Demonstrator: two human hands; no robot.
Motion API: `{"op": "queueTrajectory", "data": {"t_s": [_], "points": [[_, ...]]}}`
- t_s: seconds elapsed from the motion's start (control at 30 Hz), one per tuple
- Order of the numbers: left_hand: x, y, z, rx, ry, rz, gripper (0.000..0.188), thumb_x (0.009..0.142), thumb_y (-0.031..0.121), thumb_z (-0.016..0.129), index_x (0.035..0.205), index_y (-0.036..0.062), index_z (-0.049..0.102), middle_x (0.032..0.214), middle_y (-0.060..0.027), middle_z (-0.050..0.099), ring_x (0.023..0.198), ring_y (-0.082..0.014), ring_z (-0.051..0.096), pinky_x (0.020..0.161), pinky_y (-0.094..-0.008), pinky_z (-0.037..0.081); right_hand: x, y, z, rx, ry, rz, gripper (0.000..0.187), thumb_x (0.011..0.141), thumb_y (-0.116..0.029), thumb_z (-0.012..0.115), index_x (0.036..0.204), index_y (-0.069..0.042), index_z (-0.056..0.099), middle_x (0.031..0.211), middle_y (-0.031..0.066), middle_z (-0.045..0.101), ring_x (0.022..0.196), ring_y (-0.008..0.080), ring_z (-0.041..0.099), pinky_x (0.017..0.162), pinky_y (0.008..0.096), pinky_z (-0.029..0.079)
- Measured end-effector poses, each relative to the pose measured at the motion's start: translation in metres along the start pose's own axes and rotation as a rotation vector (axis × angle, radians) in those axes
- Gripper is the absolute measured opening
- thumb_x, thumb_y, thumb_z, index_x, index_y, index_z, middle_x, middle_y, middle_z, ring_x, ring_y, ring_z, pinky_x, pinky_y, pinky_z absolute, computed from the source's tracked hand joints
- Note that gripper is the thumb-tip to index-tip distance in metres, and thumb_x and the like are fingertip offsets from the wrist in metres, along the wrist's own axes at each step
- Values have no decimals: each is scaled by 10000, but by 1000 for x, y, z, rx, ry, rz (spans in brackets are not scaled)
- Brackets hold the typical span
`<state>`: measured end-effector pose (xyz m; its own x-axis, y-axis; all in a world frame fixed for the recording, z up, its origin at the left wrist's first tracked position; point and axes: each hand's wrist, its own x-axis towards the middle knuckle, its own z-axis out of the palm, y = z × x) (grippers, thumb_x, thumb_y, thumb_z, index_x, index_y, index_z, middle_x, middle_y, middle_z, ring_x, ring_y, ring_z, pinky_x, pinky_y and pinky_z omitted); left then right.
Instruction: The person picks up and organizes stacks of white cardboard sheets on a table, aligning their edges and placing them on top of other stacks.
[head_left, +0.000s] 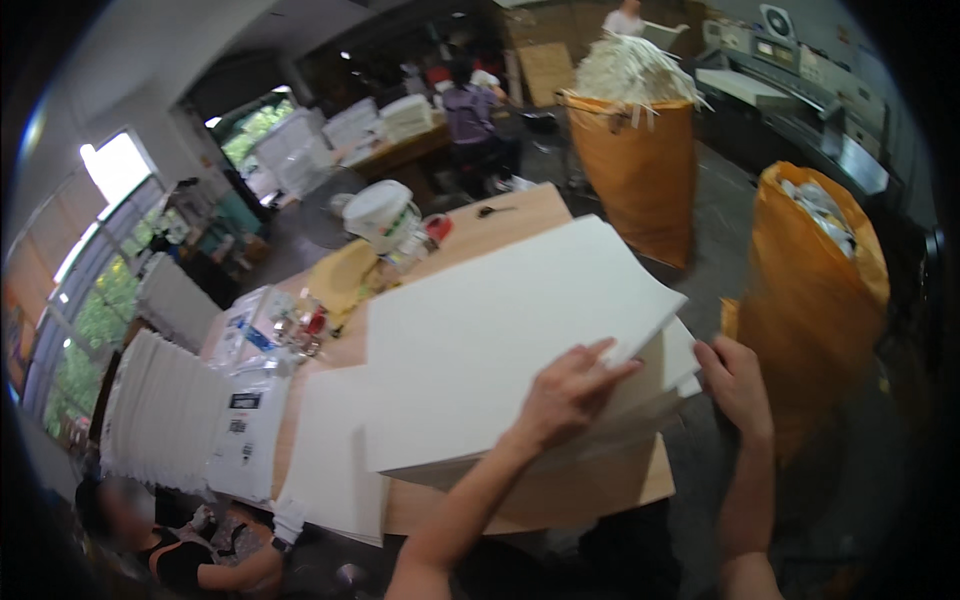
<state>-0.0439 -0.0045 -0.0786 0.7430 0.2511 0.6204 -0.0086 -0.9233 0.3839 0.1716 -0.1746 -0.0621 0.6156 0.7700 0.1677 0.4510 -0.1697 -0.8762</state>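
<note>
White paper stack (500,320) lies against open left grip (572,395); right grip (738,380) apparently pinches its corner; orange sack (640,175) holds white strips (638,70).

Left hand (572,395), right hand (738,385) and forearms (465,510) are bare.

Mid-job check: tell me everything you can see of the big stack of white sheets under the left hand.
The stack of white sheets looks like smooth, blank paper or thin card, large and roughly rectangular. It lies broad face up on the wooden table. Its top layer bends upward along the right side, showing shadow and more sheets beneath. The left hand rests on top near that edge; the right hand is at the sheets' right-hand corner, its exact grip unclear.
</note>
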Motion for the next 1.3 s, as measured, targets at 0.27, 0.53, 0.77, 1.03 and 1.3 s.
{"op": "queueTrajectory", "data": {"t_s": [0.27,0.53,0.77,1.03,1.3], "points": [[2,2,1,-61,-69,-139,431,914,73,689,1297,268,722,1349,-170,653,1047,-293,748,828,-384,611,16,-3,33,414,25,25,342,1029,-259,617,750,-101,496,642,6,553,547,65,525,474,228,398],[15,10,-14,19,-237,-94,556,770,438,892,1278,288,722,1384,-139,632,1099,-323,738,853,-398,608,24,3,30,789,-110,129,297,1010,-229,633,755,-98,556,641,-8,562,552,79,561,483,235,407],[25,4,-22,-15,-350,-114,557,768,453,895,1275,296,726,1389,-106,636,1108,-303,739,857,-397,612,24,3,22,755,-176,111,300,1022,-237,626,761,-103,562,653,-6,575,556,77,562,492,225,415],[33,18,-22,131,-393,-52,533,869,42,696,1356,258,688,1495,-162,574,1060,-344,741,883,-426,607,13,22,23,420,-52,-76,317,1027,-300,625,787,-95,600,643,-10,579,593,70,609,512,218,427],[30,25,-18,142,-346,-62,487,755,156,887,1211,222,733,1408,-135,632,1024,-303,750,815,-398,611,22,22,29,922,-152,83,321,1020,-230,627,734,-102,558,612,12,572,557,123,610,493,239,414]]}}
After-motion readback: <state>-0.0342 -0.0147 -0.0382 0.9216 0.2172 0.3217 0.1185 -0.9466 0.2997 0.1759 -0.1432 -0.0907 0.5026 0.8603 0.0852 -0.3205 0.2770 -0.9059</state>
